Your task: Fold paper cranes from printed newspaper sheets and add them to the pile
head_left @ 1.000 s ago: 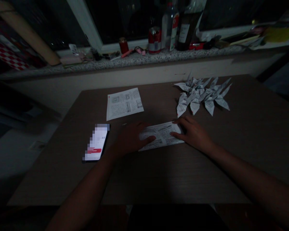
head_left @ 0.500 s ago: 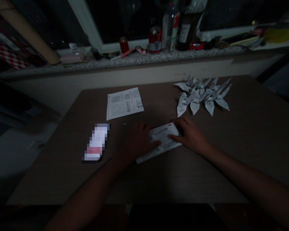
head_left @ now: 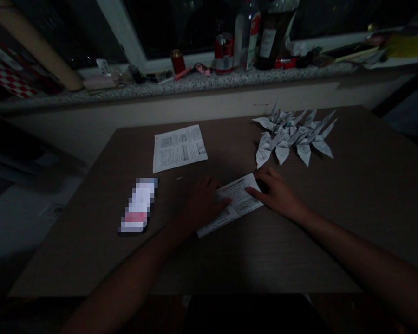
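Note:
In front of me lies a folded sheet of printed paper (head_left: 242, 197), a long strip tilted up to the right. My left hand (head_left: 204, 199) rests over its left part, the thumb on the print and the fingers along the far edge, holding it. At the right end, my right hand (head_left: 277, 192) grips the paper with its thumb on top; the other fingers curl round the far corner. Beyond my right hand stands a cluster of folded paper pieces (head_left: 289, 134) with pointed tips. A flat printed sheet (head_left: 179, 148) lies behind my left hand.
A phone (head_left: 139, 204) with a blurred lit screen lies left on the wooden table (head_left: 264, 260). Behind the table, a speckled stone sill (head_left: 195, 86) carries a red can (head_left: 224, 53), a clear bottle (head_left: 247, 37), a dark bottle (head_left: 267, 44) and a small red jar (head_left: 177, 61).
My right hand has shifted slightly right along the paper's end. A red mark at the paper's far right corner no longer shows. My left hand stays nearly still.

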Motion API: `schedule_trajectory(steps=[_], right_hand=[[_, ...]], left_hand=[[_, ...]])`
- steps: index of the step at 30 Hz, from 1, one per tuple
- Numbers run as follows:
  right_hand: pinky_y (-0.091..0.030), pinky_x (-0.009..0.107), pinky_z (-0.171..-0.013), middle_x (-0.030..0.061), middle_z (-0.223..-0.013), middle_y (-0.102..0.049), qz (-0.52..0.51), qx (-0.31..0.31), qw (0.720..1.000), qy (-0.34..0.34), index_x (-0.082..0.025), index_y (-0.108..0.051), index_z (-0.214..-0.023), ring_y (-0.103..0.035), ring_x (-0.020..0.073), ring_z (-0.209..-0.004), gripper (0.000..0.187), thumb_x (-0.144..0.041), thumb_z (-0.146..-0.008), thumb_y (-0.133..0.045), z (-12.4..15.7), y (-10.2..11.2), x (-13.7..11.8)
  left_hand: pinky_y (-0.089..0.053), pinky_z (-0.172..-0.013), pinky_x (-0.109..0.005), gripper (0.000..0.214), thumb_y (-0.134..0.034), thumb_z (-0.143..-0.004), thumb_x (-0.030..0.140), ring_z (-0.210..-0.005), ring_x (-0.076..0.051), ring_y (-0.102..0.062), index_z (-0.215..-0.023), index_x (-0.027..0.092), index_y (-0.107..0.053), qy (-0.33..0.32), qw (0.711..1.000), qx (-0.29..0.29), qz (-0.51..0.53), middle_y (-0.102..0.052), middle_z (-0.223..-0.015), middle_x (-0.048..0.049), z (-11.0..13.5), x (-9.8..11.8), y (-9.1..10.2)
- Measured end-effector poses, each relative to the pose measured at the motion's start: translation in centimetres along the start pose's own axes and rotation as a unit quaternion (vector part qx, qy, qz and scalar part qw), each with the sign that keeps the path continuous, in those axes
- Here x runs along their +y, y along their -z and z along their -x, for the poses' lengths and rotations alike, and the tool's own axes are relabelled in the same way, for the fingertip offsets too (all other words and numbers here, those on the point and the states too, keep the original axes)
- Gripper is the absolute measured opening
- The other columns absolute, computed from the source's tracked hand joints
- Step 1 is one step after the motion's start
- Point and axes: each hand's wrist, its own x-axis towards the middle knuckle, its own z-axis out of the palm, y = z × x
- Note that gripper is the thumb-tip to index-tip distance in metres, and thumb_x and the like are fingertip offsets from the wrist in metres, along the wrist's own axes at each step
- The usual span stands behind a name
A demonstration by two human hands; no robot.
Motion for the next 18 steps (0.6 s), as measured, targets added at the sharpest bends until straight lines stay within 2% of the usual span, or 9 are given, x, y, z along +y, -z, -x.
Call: schedule_trajectory(steps=[2,5,7,10,13,18], right_hand=[[-0.055,0.049,-0.093,0.0089,-0.102,-0.068,-0.051,-0.019,0.998,-0.024,-0.025,-0.068,-0.100,-0.066,0.0298,-0.101,0.022,-0.047,-0.094,-0.065,-0.1,0.1,-0.4],[-0.056,0.040,-0.074,0.0047,-0.089,-0.070,-0.125,-0.047,0.987,-0.091,-0.025,-0.065,-0.098,-0.068,0.0251,-0.082,0.026,-0.050,-0.096,-0.061,0.0,0.2,-1.0],[-0.055,0.038,-0.068,0.0034,-0.086,-0.071,-0.165,-0.056,0.978,-0.113,-0.025,-0.064,-0.098,-0.068,0.0238,-0.077,0.028,-0.052,-0.095,-0.062,0.1,0.2,-1.4],[-0.055,0.036,-0.067,0.0028,-0.086,-0.072,-0.196,-0.074,0.972,-0.109,-0.024,-0.065,-0.097,-0.069,0.0229,-0.077,0.029,-0.052,-0.093,-0.064,-0.2,0.5,-1.8],[-0.053,0.034,-0.065,0.0027,-0.085,-0.072,-0.182,-0.108,0.973,-0.095,-0.024,-0.068,-0.096,-0.068,0.0218,-0.076,0.027,-0.050,-0.091,-0.066,-0.8,0.9,-2.3],[-0.052,0.034,-0.068,0.0021,-0.083,-0.070,-0.152,-0.165,0.973,-0.049,-0.024,-0.070,-0.093,-0.065,0.0208,-0.078,0.022,-0.045,-0.092,-0.066,-2.0,1.4,-3.2]], left_hand=[[-0.052,-0.089,-0.043,0.035,-0.063,-0.097,0.051,-0.103,-0.028,-0.062,-0.112,0.020,-0.060,0.023,0.999,-0.021,0.034,-0.065,-0.112,-0.0091,0.1,0.2,0.1],[-0.053,-0.082,-0.041,0.036,-0.063,-0.096,0.051,-0.094,-0.027,-0.066,-0.115,0.021,-0.060,0.059,0.994,-0.052,0.079,-0.069,-0.106,-0.0083,0.3,0.7,0.3],[-0.053,-0.079,-0.041,0.037,-0.064,-0.096,0.050,-0.091,-0.026,-0.068,-0.118,0.022,-0.060,0.069,0.990,-0.066,0.103,-0.070,-0.106,-0.0074,0.4,1.1,0.6],[-0.055,-0.083,-0.040,0.033,-0.061,-0.097,0.048,-0.096,-0.025,-0.070,-0.120,0.024,-0.060,0.052,0.983,-0.068,0.163,-0.072,-0.113,-0.0060,0.4,1.6,1.0],[-0.055,-0.088,-0.038,0.028,-0.055,-0.101,0.047,-0.100,-0.023,-0.071,-0.116,0.024,-0.061,0.031,0.968,-0.045,0.246,-0.074,-0.111,-0.0045,0.1,1.9,1.2],[-0.055,-0.077,-0.035,0.030,-0.051,-0.103,0.049,-0.087,-0.021,-0.069,-0.104,0.022,-0.065,0.039,0.953,-0.038,0.298,-0.072,-0.096,-0.0041,-0.2,1.7,0.5]])
